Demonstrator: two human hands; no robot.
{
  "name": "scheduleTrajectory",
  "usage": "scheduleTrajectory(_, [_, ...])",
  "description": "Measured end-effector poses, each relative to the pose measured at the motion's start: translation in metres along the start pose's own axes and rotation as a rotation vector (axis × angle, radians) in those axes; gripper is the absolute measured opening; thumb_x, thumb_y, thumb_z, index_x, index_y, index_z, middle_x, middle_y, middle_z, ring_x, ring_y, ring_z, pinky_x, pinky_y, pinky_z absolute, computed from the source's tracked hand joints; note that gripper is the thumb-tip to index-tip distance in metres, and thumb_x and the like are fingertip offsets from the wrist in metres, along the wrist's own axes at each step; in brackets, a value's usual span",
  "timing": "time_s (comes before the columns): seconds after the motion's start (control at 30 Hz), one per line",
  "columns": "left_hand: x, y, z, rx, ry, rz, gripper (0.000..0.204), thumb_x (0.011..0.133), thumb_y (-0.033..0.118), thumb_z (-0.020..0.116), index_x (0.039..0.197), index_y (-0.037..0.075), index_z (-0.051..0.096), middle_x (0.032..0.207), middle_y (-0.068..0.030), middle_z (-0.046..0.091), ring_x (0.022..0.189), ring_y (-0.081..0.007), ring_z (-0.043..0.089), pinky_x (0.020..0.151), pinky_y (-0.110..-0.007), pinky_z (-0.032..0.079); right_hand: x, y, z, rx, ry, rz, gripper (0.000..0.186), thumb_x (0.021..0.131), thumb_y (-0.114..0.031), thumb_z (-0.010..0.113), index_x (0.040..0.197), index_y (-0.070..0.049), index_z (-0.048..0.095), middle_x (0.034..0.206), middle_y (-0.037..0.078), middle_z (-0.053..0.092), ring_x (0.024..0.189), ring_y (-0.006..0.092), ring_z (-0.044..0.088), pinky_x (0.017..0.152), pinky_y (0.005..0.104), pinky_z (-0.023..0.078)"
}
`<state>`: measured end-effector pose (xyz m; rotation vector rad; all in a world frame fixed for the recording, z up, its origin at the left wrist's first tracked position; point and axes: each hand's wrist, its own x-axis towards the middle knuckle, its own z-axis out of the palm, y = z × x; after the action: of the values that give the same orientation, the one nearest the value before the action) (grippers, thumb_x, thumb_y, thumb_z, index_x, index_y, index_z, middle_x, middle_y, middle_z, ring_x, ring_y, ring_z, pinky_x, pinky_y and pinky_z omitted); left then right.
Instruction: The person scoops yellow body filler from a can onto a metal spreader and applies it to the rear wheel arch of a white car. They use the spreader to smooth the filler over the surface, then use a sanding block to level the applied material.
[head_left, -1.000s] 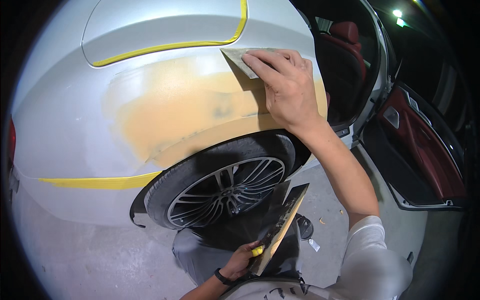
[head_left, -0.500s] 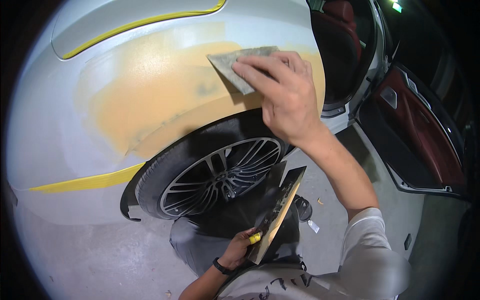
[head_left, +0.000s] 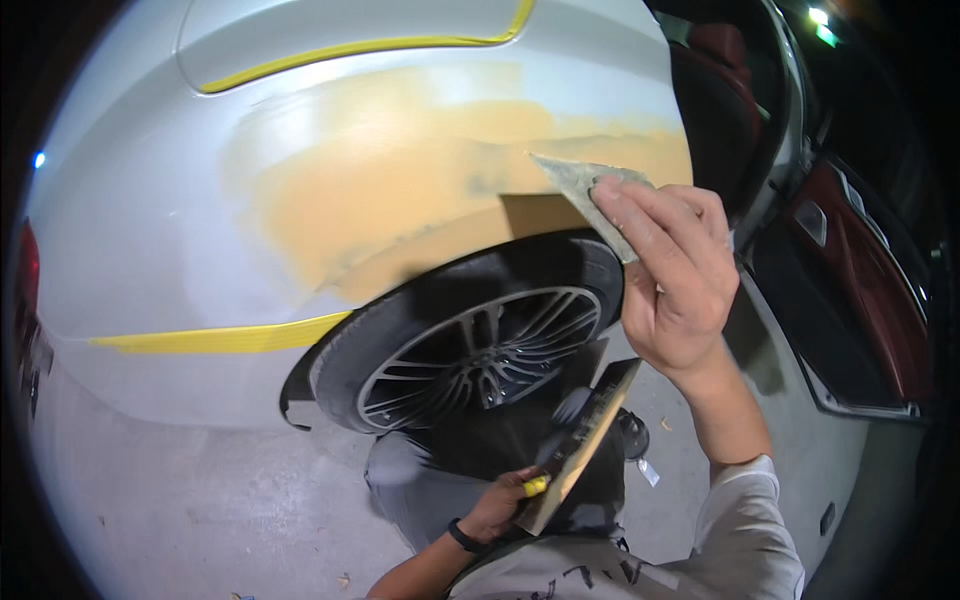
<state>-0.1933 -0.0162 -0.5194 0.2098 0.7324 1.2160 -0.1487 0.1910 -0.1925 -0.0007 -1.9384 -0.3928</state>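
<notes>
My right hand point(head_left: 685, 270) pinches a thin grey putty spreader point(head_left: 585, 185) between thumb and fingers. The spreader is tilted and looks lifted off the car's white rear panel, with its shadow falling over the wheel arch. Peach-coloured filler point(head_left: 370, 190) covers a broad patch of that panel, with a few greyish spots in it. Low in front of me, my left hand point(head_left: 505, 500) grips a long flat putty board point(head_left: 585, 440) streaked with pale yellow paste. Something yellow point(head_left: 536, 486) shows at the left thumb; whether it belongs to the board cannot be made out.
Below the filler sits the rear wheel point(head_left: 490, 360), close to my bent legs. Yellow masking tape point(head_left: 220, 336) edges the lower panel, and another strip point(head_left: 370, 45) runs above. To the right, an open car door point(head_left: 850, 270) with dark red lining stands out over the grey floor.
My right hand has drawn the spreader right and down, away from the upper filler, uncovering more of it. The whole view has shifted, and my left hand still holds the board.
</notes>
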Motion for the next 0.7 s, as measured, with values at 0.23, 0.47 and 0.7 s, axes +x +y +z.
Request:
scheduleTrajectory(0.23, [0.006,-0.001,-0.008,0.043,-0.112,0.016,0.041,0.107,0.01,0.057,0.146,-0.005,0.055,0.12,-0.0043,0.07,0.098,-0.0051,0.067,0.085,-0.02,0.056,0.091,-0.051,0.082,0.001,-0.019,-0.198,0.047,0.077,0.0,0.067,0.122,-0.012,0.074,0.113,0.001,0.074,0.098,0.0275,0.063,0.082,0.0387,0.047])
scheduleTrajectory(0.47, [-0.009,-0.002,-0.009,-0.049,-0.093,-0.001,0.042,0.107,0.011,0.057,0.146,-0.004,0.055,0.121,-0.004,0.071,0.099,-0.0062,0.068,0.086,-0.02,0.056,0.129,-0.076,0.116,0.013,-0.063,-0.243,0.027,0.082,-0.011,0.065,0.106,-0.01,0.077,0.1,0.0,0.073,0.1,0.0247,0.062,0.081,0.0434,0.043])
scheduleTrajectory(0.7, [-0.014,0.001,-0.016,-0.086,-0.127,0.021,0.044,0.106,0.01,0.061,0.147,-0.004,0.053,0.122,-0.0051,0.07,0.101,-0.0066,0.069,0.089,-0.022,0.058,0.054,-0.034,-0.027,0.295,-0.209,0.122,0.027,0.095,0.009,0.063,0.121,0.005,0.071,0.111,0.016,0.074,0.102,0.02,0.069,0.092,0.0314,0.053])
